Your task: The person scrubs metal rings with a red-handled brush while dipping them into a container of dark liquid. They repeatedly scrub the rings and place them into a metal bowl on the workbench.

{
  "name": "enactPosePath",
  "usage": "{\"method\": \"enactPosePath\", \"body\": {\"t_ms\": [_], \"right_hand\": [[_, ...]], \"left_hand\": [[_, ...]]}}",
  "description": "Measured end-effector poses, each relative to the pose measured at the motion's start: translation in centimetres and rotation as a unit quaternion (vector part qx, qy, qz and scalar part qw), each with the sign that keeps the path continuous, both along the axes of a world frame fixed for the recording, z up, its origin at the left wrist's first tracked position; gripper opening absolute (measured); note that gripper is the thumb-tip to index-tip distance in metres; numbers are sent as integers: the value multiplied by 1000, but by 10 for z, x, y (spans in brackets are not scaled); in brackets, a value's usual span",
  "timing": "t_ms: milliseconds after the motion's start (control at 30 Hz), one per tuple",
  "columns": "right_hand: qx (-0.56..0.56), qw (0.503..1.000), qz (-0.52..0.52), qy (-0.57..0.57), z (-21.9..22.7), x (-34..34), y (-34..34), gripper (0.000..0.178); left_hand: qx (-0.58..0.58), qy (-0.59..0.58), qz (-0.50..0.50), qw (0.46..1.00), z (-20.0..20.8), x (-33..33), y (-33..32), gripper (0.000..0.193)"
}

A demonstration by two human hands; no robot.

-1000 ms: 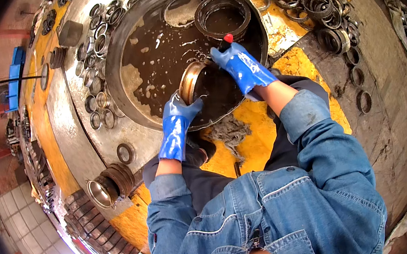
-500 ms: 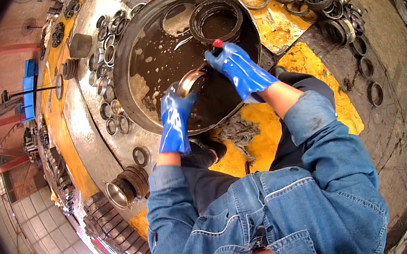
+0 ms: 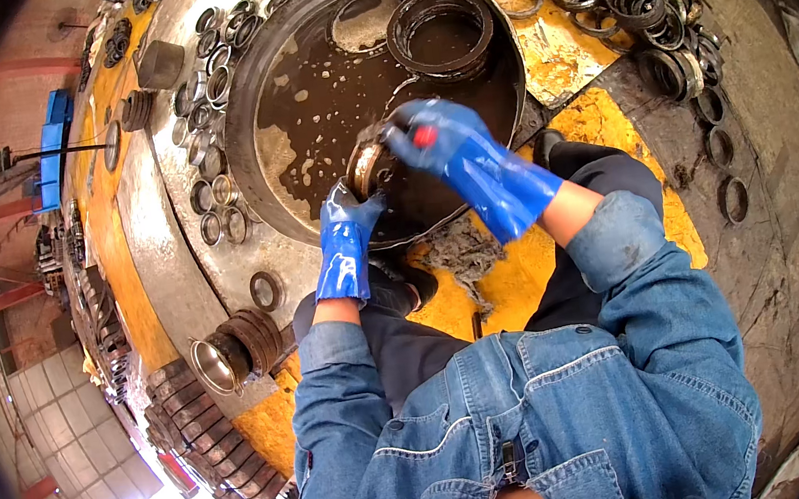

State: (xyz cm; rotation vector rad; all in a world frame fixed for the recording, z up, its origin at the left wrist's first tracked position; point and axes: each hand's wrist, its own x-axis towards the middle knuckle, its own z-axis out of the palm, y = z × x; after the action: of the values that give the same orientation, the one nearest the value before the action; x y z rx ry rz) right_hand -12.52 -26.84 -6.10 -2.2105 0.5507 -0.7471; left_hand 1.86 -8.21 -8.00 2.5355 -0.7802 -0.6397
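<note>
My left hand [image 3: 348, 218], in a wet blue rubber glove, is closed on the near left side of a metal ring [image 3: 365, 167]. The ring is tilted up over a wide round tub [image 3: 260, 194] of dark liquid. My right hand [image 3: 446, 136], gloved alike, grips a tool with a red-ended handle [image 3: 424, 136]. Its working end lies at the ring's upper edge, hidden by the glove and blur, so I cannot tell its kind. A larger dark ring [image 3: 487, 30] sits in the liquid at the tub's far right.
Metal rings [image 3: 205, 163] stand in rows left of the tub. A heap of rings [image 3: 632, 1] lies at the far right, with several single rings [image 3: 734, 200] trailing nearer. Stacked rings [image 3: 254, 340] lie at the near left. A grey rag-like clump [image 3: 460, 257] rests on the yellow floor sheet.
My right hand has moved left and nearer, bringing the tool against the ring. The ring has turned slightly in my left hand. The whole view has shifted a little.
</note>
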Motion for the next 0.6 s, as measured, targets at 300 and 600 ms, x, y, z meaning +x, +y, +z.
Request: {"method": "enactPosePath", "body": {"t_ms": [300, 600], "right_hand": [[28, 992, 122, -10, 27, 6, -1, 28], [106, 993, 23, 39, 15, 17, -12, 26]], "left_hand": [[31, -15, -6, 999, -3, 2, 0, 51], [67, -9, 23, 997, 15, -4, -2, 51]]}}
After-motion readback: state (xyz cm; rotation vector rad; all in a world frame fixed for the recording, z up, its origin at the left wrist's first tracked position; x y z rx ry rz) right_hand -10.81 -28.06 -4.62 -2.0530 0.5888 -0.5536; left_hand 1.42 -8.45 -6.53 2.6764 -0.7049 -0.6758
